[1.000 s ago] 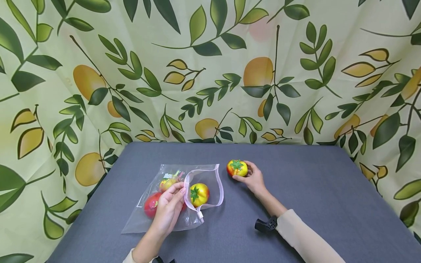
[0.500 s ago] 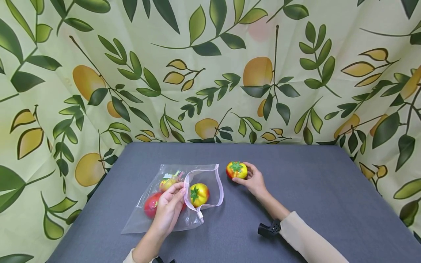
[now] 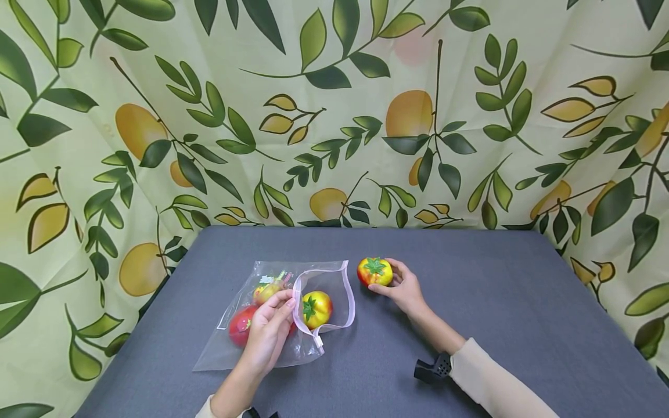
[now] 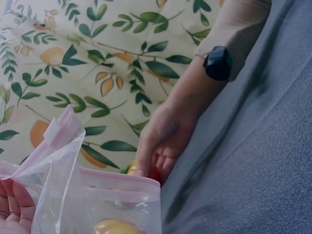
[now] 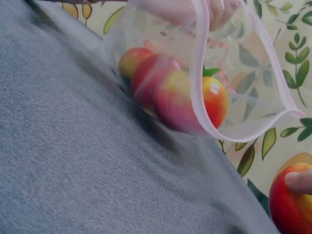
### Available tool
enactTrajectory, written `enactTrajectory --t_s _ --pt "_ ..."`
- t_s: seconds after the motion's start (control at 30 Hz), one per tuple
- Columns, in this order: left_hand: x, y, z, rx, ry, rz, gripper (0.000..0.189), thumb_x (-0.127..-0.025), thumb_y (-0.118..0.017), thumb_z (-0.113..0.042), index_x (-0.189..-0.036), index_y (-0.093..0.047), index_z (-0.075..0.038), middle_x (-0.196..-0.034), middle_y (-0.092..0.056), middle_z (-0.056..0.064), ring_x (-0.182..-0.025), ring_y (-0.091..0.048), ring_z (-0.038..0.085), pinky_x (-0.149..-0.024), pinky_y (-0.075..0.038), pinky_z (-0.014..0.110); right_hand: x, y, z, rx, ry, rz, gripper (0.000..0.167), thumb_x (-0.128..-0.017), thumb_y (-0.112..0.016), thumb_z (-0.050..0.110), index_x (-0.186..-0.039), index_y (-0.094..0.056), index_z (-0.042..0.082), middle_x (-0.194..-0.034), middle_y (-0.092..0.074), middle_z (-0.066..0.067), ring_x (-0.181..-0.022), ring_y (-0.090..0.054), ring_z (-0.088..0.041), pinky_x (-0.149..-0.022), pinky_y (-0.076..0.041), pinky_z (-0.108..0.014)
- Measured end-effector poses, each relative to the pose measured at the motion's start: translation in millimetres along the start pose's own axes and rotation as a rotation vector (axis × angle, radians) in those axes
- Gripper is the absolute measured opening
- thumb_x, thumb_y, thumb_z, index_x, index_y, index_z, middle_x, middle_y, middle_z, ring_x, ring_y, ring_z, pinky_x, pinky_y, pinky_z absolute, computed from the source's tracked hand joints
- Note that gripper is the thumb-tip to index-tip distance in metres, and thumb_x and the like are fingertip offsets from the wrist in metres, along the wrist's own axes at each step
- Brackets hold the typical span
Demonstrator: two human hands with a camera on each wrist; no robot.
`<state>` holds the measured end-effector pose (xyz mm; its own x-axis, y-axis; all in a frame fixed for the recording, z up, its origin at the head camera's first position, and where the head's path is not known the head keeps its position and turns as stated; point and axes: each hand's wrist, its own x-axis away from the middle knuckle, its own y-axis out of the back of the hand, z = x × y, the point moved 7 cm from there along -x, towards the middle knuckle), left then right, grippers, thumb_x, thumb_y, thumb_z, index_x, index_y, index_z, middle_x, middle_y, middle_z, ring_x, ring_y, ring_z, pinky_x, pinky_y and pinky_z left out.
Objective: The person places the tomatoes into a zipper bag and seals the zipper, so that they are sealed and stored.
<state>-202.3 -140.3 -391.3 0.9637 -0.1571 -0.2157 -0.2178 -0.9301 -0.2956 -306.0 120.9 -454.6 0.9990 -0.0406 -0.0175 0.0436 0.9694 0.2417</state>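
My left hand (image 3: 270, 331) pinches the pink rim of a clear zip bag (image 3: 219, 348), whose mouth stands open toward the right. Just inside that mouth lies a yellow-and-red fruit (image 3: 316, 309) with a green leafy top. Deeper in the bag are a red fruit (image 3: 240, 326), partly behind my left hand, and a yellowish one (image 3: 265, 290). To the right of the bag, my right hand (image 3: 407, 285) grips another yellow-and-red fruit (image 3: 374, 271) with a star-shaped green top. In the right wrist view my thumb lies on this held fruit (image 5: 287, 204).
A grey cloth-covered table (image 3: 502, 302) lies under everything. Behind it hangs a curtain (image 3: 334, 116) printed with leaves and fruit. The bag's zip slider (image 3: 318, 342) is at the near corner of its mouth. A black wrist device (image 3: 434, 367) sits on my right wrist.
My right hand and the fruit it holds have shifted very slightly left, toward the bag, while the right forearm has swung a little to the right. My left hand and the bag stay put.
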Motion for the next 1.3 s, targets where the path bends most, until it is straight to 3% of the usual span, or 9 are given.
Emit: enactTrajectory --t_s 0.47,1.3 --pt "-0.1 -0.5 0.1 -0.002 0.003 -0.002 0.026 -0.099 -0.043 -0.004 -0.104 -0.061 -0.022 -0.105 -0.054 -0.011 -0.097 -0.055 0.001 -0.091 -0.049 0.011 16.5 -3.0 6.8 0.009 0.023 0.051 0.073 -0.073 -0.081 0.005 -0.136 -0.045 0.000 -0.140 -0.050 -0.023 -0.126 -0.053 -0.037 -0.111 -0.040 -0.047" --pt "-0.2 -0.4 0.2 0.005 -0.006 0.001 0.027 -0.099 -0.042 -0.003 -0.105 -0.062 -0.022 -0.105 -0.054 -0.011 -0.096 -0.056 -0.001 -0.091 -0.049 0.011 40.3 3.1 13.8 -0.002 0.012 0.066 0.072 -0.074 -0.081 0.006 -0.136 -0.046 0.002 -0.140 -0.051 -0.020 -0.126 -0.054 -0.034 -0.109 -0.040 -0.043"
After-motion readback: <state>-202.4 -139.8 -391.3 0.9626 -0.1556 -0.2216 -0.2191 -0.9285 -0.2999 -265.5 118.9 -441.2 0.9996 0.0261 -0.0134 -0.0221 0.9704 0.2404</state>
